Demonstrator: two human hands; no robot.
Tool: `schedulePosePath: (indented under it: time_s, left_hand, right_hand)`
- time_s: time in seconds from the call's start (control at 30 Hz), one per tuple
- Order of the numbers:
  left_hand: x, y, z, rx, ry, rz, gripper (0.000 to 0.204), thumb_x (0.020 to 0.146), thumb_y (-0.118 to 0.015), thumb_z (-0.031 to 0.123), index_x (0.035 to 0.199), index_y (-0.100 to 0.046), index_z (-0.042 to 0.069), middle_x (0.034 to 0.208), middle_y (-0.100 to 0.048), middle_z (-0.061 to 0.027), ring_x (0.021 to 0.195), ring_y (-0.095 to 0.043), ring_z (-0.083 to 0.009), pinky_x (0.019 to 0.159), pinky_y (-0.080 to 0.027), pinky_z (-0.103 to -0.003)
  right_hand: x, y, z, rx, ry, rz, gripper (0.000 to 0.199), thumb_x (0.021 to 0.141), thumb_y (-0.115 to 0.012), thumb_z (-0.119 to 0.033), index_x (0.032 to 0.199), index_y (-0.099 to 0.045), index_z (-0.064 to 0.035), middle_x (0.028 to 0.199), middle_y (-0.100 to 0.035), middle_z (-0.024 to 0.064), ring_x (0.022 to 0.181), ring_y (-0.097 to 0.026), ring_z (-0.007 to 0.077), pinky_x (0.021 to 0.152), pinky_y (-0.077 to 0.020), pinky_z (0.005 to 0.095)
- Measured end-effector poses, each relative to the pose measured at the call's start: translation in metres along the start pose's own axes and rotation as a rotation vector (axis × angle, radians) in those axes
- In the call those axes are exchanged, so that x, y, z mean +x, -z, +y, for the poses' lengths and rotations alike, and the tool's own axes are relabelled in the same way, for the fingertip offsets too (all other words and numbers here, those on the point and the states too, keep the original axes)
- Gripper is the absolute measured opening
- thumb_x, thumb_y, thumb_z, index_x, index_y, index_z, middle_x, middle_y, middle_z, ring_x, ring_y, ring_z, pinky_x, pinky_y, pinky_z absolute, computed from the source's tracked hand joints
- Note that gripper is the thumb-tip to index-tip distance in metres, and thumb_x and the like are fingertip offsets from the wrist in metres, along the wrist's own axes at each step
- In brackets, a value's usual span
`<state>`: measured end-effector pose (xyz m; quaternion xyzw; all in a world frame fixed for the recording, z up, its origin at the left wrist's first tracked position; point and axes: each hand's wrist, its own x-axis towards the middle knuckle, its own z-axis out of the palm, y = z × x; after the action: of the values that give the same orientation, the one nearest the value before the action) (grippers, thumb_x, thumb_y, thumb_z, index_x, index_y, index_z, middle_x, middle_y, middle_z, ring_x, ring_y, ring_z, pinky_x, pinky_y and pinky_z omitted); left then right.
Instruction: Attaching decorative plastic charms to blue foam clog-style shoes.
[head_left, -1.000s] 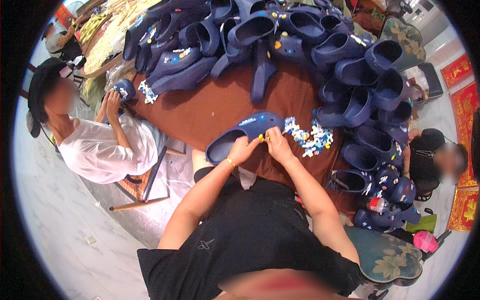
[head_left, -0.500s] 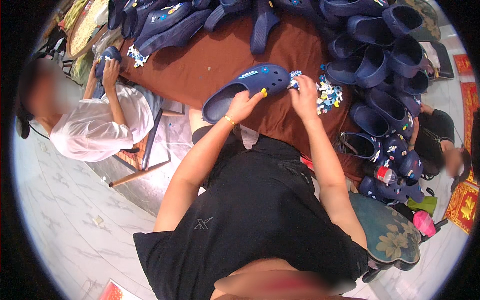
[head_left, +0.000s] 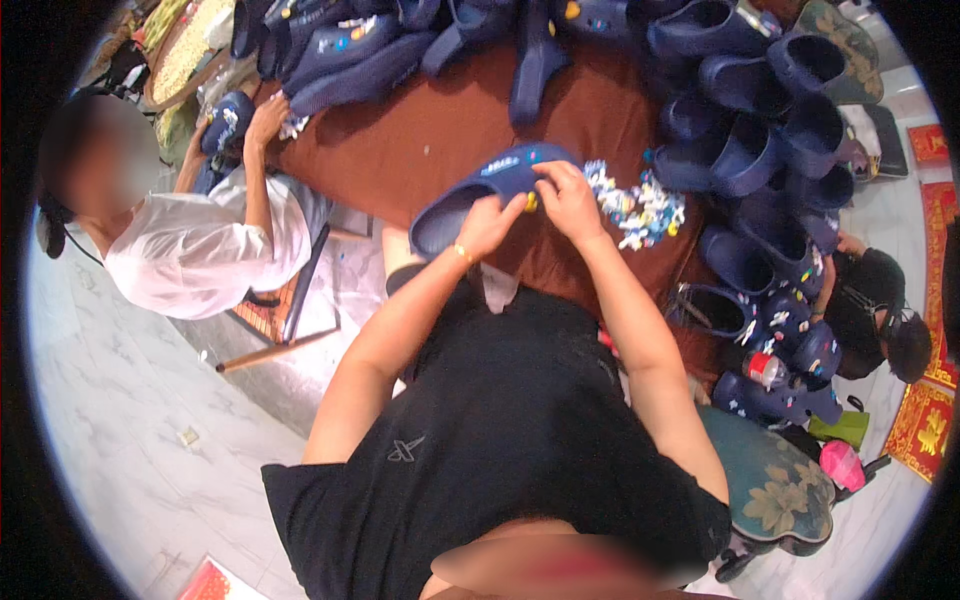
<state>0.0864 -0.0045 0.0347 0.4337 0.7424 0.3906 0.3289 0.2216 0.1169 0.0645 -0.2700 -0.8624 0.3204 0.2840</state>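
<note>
A dark blue clog (head_left: 508, 178) with several ventilation holes and small charms on its upper lies at a slant in front of me. My left hand (head_left: 488, 228) is closed on the clog's near side, thumb against the upper. Beside that thumb sits a yellow charm (head_left: 531, 203). Over the clog's toe, my right hand (head_left: 573, 208) has its fingers pinched together at the upper; what they hold, if anything, is hidden. Just right of the toe, a heap of white, blue and yellow charms (head_left: 645, 212) is spread on the brown cloth (head_left: 400, 160).
Many blue clogs (head_left: 745, 150) crowd the table's far and right edges. At left, a seated person in white (head_left: 215, 240) handles another clog (head_left: 228, 122). A person in black (head_left: 862, 310) is at right. A bottle (head_left: 765, 370) lies among clogs, near a stool (head_left: 765, 475).
My right hand has moved left from the charm heap onto the clog's toe. The clog has tilted slightly. At left, the other person's hand has reached toward their charms.
</note>
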Motion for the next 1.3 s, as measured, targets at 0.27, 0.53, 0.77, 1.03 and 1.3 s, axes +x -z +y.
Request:
schedulePosePath:
  time_s: [0.27, 0.53, 0.77, 1.03, 1.3]
  left_hand:
    - [0.0, -0.001, 0.006, 0.092, -0.003, 0.006, 0.066, 0.088, -0.05, 0.054, 0.074, -0.061, -0.01, 0.072, -0.058, -0.0322, 0.075, -0.063, -0.0434, 0.065, -0.047, -0.048]
    - [0.001, 0.001, 0.009, 0.14, 0.028, -0.009, 0.068, 0.09, -0.046, 0.055, 0.074, -0.062, -0.01, 0.079, -0.06, -0.0332, 0.082, -0.061, -0.0462, 0.071, -0.047, -0.05]
    - [0.0, 0.001, 0.009, 0.089, -0.016, -0.016, 0.069, 0.09, -0.046, 0.056, 0.073, -0.061, -0.009, 0.075, -0.059, -0.0323, 0.079, -0.062, -0.0448, 0.067, -0.045, -0.049]
    - [-0.002, 0.004, 0.014, 0.099, 0.011, -0.066, 0.069, 0.089, -0.046, 0.056, 0.075, -0.061, -0.01, 0.076, -0.059, -0.0321, 0.078, -0.061, -0.0439, 0.067, -0.045, -0.048]
    - [-0.005, 0.001, 0.012, 0.1, -0.075, 0.02, 0.069, 0.088, -0.05, 0.055, 0.066, -0.057, -0.01, 0.067, -0.055, -0.0311, 0.066, -0.059, -0.0425, 0.058, -0.042, -0.048]
  right_hand:
    - [0.078, -0.013, 0.0, -0.359, 0.325, -0.463, 0.023, 0.075, -0.061, -0.012, 0.095, -0.072, -0.0187, 0.097, -0.068, 0.0021, 0.097, -0.058, 0.0243, 0.081, -0.0466, 0.0394]
    - [0.082, -0.036, 0.01, -0.328, 0.388, -0.463, 0.018, 0.074, -0.056, -0.009, 0.086, -0.07, -0.01, 0.089, -0.065, 0.0067, 0.091, -0.06, 0.0259, 0.081, -0.0488, 0.0384]
    - [0.088, -0.027, 0.017, -0.171, 0.336, -0.559, 0.017, 0.079, -0.059, -0.012, 0.091, -0.069, -0.0071, 0.094, -0.066, 0.0102, 0.095, -0.059, 0.0292, 0.086, -0.0466, 0.0395]
    - [0.082, -0.027, 0.03, -0.082, 0.353, -0.547, 0.016, 0.079, -0.063, -0.014, 0.091, -0.069, -0.0063, 0.093, -0.065, 0.0105, 0.092, -0.058, 0.0293, 0.084, -0.0457, 0.0389]
    - [0.088, -0.05, 0.025, -0.299, 0.223, -0.44, 0.017, 0.084, -0.057, -0.021, 0.083, -0.064, -0.0058, 0.089, -0.064, 0.0125, 0.089, -0.059, 0.0322, 0.08, -0.0476, 0.0426]
